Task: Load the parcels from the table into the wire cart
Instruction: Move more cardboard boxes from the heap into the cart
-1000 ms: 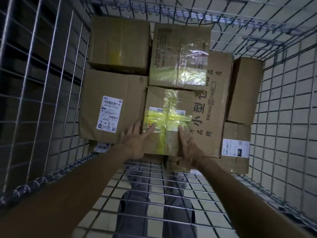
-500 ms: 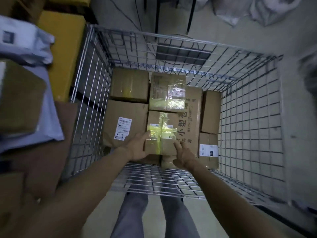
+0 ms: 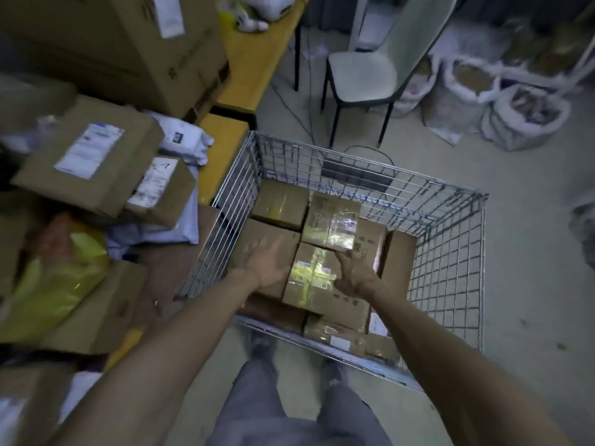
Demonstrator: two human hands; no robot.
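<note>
Fingers on both my left hand and right hand are spread and off the yellow-taped box now, so it's dropped in the wire cart, table parcels next.

No text can be read. White labels on the desk's boxes and on the taped parcel in the cart are blurred; dark print on the big carton is illegible.
</note>
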